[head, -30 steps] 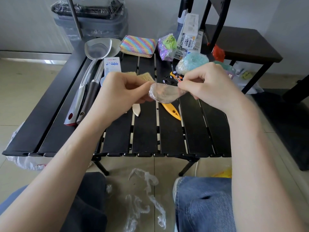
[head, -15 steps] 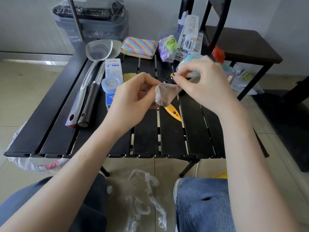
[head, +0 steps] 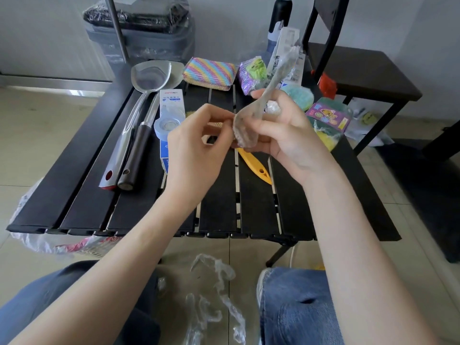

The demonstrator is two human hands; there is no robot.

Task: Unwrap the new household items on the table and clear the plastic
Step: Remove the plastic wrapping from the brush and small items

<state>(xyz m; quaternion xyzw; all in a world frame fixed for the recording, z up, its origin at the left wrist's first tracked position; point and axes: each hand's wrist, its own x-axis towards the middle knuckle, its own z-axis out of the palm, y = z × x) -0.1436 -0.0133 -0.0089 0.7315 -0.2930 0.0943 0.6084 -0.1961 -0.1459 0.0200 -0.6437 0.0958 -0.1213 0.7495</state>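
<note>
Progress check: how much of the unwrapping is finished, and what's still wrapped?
Done: loose plastic scraps lie on the floor. In hand: both the left hand and the right hand grip a clear wrapper, which stretches upward. Left: the green scrubber and purple packet look still wrapped.

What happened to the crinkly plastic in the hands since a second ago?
The right hand drew the clear plastic wrap upward, so it now stretches into a long strip. The left hand went on pinching the wrap's lower end. The spatulas and yellow tool stayed put on the table.
</note>
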